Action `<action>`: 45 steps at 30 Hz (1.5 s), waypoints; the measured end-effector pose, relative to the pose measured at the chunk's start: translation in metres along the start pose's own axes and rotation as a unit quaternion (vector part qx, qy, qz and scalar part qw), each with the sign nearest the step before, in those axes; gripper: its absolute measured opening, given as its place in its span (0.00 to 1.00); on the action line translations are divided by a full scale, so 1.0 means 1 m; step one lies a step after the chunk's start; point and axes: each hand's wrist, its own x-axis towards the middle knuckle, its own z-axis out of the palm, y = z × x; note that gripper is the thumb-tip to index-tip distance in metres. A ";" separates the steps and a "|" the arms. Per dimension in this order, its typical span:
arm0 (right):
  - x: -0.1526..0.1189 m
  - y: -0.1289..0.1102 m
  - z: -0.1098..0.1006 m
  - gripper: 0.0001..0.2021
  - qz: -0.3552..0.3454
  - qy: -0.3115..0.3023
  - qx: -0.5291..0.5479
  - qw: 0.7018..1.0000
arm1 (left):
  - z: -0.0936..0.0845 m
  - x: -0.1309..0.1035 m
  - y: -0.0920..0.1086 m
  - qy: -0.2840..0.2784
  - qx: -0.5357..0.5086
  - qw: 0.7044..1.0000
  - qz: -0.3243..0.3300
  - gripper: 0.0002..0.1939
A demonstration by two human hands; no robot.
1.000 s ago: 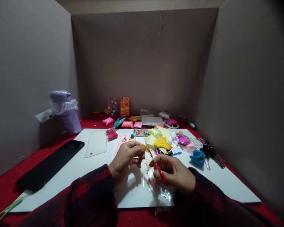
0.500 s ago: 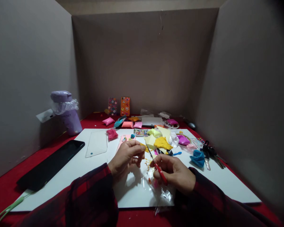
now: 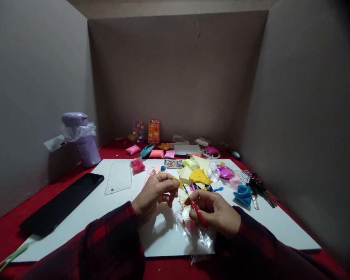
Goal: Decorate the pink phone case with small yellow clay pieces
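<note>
The phone lies left of the scissors, the keys right, the bottle behind the phone.

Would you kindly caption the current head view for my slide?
Left hand pinching yellow clay, right hand holding red-handled scissors, above a white board.

Head cam — one wide view — sits up at head ht, looking fwd & down over the bare left hand and bare right hand, both close to the lens w/ red-and-black plaid fabric sleeves cut by btm edge. Flat white rectangular board spans much of lower half, near; smooth grey back wall is faced about square-on, farther off, btwn plain grey side walls angling in L & R.
</note>
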 end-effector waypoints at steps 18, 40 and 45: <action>0.000 0.002 -0.001 0.15 -0.002 -0.027 -0.004 1.000 | -0.002 0.000 -0.001 -0.019 0.025 0.999 0.010 0.05; -0.001 -0.001 0.001 0.14 0.004 -0.016 0.009 1.000 | -0.003 0.000 -0.001 -0.025 0.050 0.998 0.013 0.07; -0.002 -0.002 0.001 0.13 0.000 -0.011 0.014 1.000 | -0.003 0.001 -0.001 -0.026 0.046 0.999 0.012 0.06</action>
